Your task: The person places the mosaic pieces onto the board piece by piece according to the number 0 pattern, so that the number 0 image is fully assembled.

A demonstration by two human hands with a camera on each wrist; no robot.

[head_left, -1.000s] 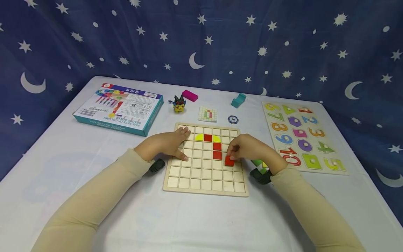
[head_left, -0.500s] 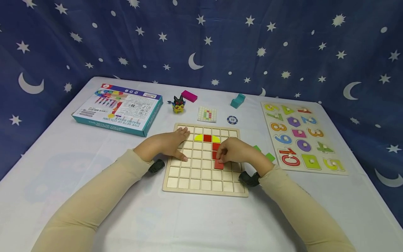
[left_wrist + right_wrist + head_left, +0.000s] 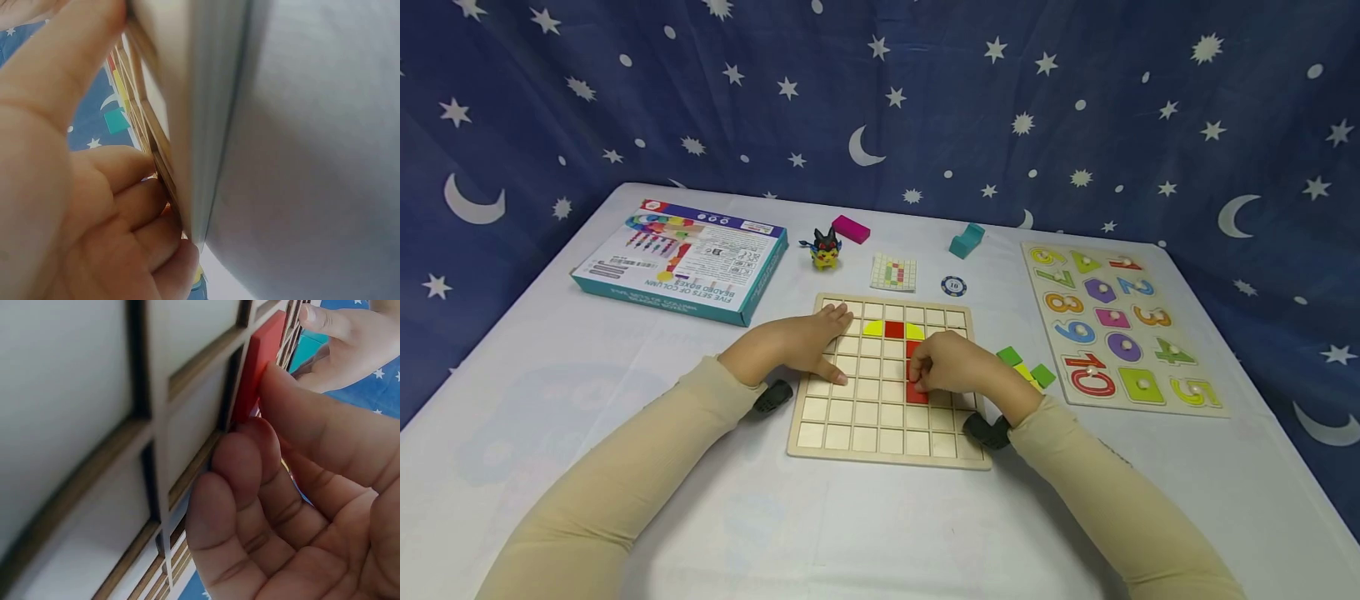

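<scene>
A wooden grid board (image 3: 887,459) lies flat on the white table. My left hand (image 3: 797,343) rests on the board's left side, fingers spread. My right hand (image 3: 957,365) has its thumb and curled fingertips on a square red tile (image 3: 917,395), seen close up as the red tile (image 3: 259,365) in the right wrist view; it sits slightly raised at its cell. Above it in the same column is another red tile (image 3: 912,348), partly behind the fingers. Farther up are a red tile (image 3: 895,330) and yellow rounded tiles (image 3: 873,329) on both sides of it.
Green tiles (image 3: 1042,376) and yellow ones lie right of the board. A pattern card (image 3: 893,272), poker chip (image 3: 954,286), small figurine (image 3: 825,249), magenta block (image 3: 852,228) and teal block (image 3: 967,240) stand behind. A box (image 3: 681,260) is left, a number puzzle (image 3: 1123,329) right.
My right hand has carried the red tile leftward and brought it down at the cell below the other red tiles in that column. My left hand has stayed in place.
</scene>
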